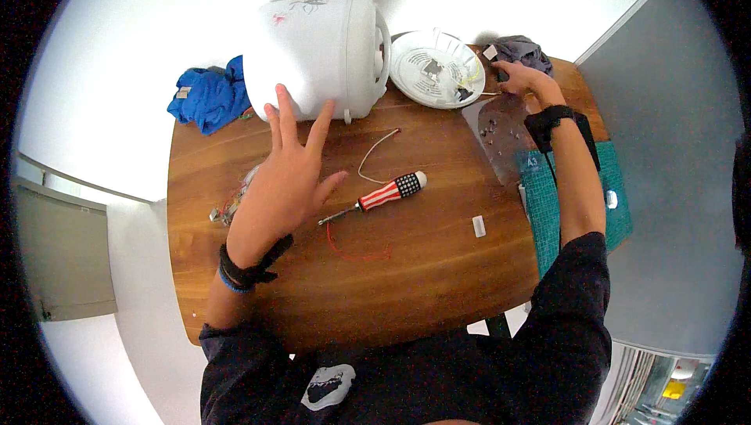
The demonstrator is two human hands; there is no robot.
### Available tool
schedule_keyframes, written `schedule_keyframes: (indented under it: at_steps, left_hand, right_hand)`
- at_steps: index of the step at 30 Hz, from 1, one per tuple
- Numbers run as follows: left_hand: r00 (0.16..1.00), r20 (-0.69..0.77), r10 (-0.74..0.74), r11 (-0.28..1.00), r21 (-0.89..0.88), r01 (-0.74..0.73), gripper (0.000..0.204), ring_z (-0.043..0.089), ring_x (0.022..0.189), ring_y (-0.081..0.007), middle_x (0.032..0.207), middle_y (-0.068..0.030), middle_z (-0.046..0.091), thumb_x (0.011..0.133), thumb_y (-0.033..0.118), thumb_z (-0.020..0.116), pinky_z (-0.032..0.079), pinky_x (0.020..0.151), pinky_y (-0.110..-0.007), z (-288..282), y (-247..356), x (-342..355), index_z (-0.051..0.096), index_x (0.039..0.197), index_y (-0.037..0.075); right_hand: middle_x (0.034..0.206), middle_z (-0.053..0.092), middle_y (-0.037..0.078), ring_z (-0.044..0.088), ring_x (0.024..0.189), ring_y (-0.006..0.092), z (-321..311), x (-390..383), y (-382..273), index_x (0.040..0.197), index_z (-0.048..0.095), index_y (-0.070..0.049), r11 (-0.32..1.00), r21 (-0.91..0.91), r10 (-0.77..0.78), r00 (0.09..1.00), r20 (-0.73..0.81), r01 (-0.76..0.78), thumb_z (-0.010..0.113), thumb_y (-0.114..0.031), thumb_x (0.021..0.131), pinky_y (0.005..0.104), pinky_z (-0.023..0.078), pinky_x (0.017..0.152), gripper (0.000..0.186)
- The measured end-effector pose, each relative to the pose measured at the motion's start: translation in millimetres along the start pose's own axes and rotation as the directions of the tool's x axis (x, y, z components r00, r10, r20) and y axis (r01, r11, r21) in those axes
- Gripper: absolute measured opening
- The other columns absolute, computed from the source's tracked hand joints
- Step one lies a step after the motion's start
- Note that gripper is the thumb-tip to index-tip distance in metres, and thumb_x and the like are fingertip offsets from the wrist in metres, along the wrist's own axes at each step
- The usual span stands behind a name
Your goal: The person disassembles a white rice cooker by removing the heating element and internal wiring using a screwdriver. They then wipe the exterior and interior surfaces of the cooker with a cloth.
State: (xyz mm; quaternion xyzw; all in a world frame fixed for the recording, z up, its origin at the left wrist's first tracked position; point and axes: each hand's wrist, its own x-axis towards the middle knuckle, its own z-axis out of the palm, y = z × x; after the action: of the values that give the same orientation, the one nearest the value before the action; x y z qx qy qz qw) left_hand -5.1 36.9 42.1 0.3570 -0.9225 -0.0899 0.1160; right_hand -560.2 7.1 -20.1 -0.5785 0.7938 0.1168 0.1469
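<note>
My left hand (289, 171) is raised over the wooden table (438, 268) with its fingers spread, fingertips at the side of a white rice cooker (321, 53) that lies tipped on its side. It holds nothing. My right hand (522, 79) reaches to the far right corner, fingers curled on a small dark object beside a grey cloth (522, 51); what it grips is too small to tell. A screwdriver (382, 194) with a striped red, white and blue handle lies in the middle of the table, between the two arms.
A round white base plate (436, 69) with wiring sits right of the cooker. A dark metal sheet (497, 131) carries several small screws. A green cutting mat (547, 206), blue cloth (207, 96), red wire (352, 249), white wire (375, 151) and small white piece (479, 226) lie around.
</note>
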Motion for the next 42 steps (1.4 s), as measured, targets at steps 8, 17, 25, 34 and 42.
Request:
schedule_keyframes:
  at_steps: [8,17,25,34,42]
  left_hand:
    - [0.999,-0.031,0.027,0.999,0.042,-0.026,0.099,0.012,0.153,-0.0764,0.171,-0.0498,-0.008,0.095,0.026,0.084,0.045,0.12,-0.066,6,1,3,0.027,0.174,0.012]
    - [1.0,0.011,0.013,1.0,-0.017,-0.012,0.099,0.01,0.156,-0.0729,0.173,-0.0474,-0.011,0.097,0.027,0.083,0.037,0.127,-0.065,4,4,1,0.025,0.175,0.014]
    - [0.999,-0.004,0.054,0.998,-0.012,-0.054,0.085,0.032,0.155,-0.0642,0.173,-0.0445,0.012,0.099,0.03,0.081,0.041,0.125,-0.059,-27,-1,-14,0.038,0.167,0.005]
    - [0.893,-0.449,-0.024,0.993,-0.116,-0.031,0.075,0.047,0.149,-0.0535,0.169,-0.0337,0.039,0.099,0.017,0.08,0.045,0.122,-0.052,-42,-38,9,0.046,0.165,0.01]
    - [0.987,-0.146,0.066,0.915,-0.386,-0.118,0.089,0.061,0.128,-0.0513,0.148,-0.0316,0.054,0.101,0.016,0.078,0.055,0.102,-0.051,-28,-53,14,0.026,0.172,0.012]
  right_hand:
    - [0.134,0.064,0.03,0.068,0.12,0.0453,4,-15,-24,0.147,0.054,-0.005,0.991,0.114,0.002,0.858,-0.513,0.066,0.088,-0.024,0.084,0.0481,0.059,0.102,0.074]
    - [0.133,0.074,0.022,0.068,0.124,0.0466,-16,-4,-9,0.135,0.069,-0.01,0.995,0.062,-0.054,0.956,-0.287,0.075,0.085,-0.015,0.077,0.0525,0.057,0.106,0.06]
    - [0.126,0.059,0.027,0.067,0.109,0.0515,-67,-106,-114,0.128,0.056,-0.01,0.915,0.225,0.058,0.442,-0.895,0.335,0.08,-0.009,0.089,0.0537,0.058,0.091,0.046]
    - [0.126,0.059,0.022,0.059,0.125,0.0466,-70,-161,-276,0.136,0.061,-0.009,0.584,0.056,-0.262,0.254,-0.931,0.81,0.078,-0.004,0.082,0.0501,0.05,0.111,0.057]
    - [0.147,0.052,0.03,0.053,0.141,0.0534,-50,-86,-278,0.162,0.045,-0.012,0.545,0.307,-0.131,0.441,-0.888,0.78,0.081,-0.041,0.099,0.0531,0.045,0.121,0.079]
